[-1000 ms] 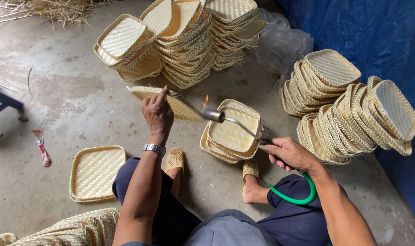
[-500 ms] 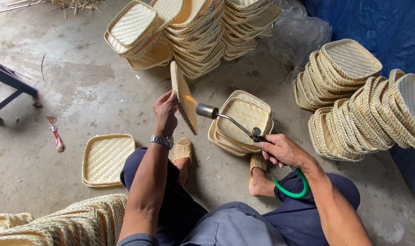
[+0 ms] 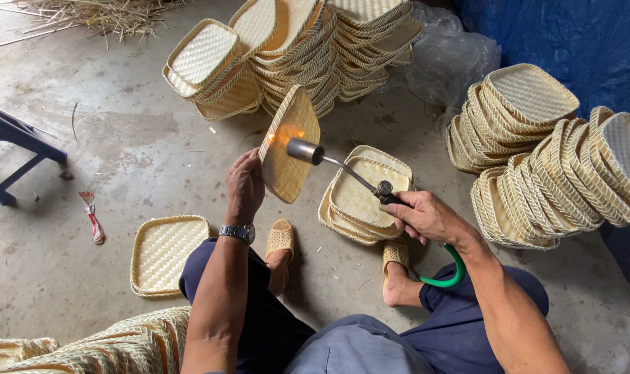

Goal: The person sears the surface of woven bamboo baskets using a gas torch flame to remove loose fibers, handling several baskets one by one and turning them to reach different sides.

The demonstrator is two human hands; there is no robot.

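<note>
My left hand (image 3: 245,185) grips a woven bamboo tray (image 3: 291,145) by its lower edge and holds it upright, its underside turned to the right. My right hand (image 3: 426,216) holds a gas torch (image 3: 343,170) by the handle; a green hose (image 3: 445,271) loops from it under my wrist. The torch's metal nozzle points at the tray's upper part, where an orange flame glows on the weave. Both hands are in front of my knees, above the concrete floor.
A short stack of trays (image 3: 362,197) lies on the floor under the torch. One single tray (image 3: 166,253) lies at my left. Tall piles of trays stand at the back (image 3: 294,48) and at the right (image 3: 550,152). A blue stool (image 3: 10,149) stands at far left.
My left hand has tipped the tray from flat to upright and raised it. The torch nozzle has come up to the tray's face, and a flame now shows on it.
</note>
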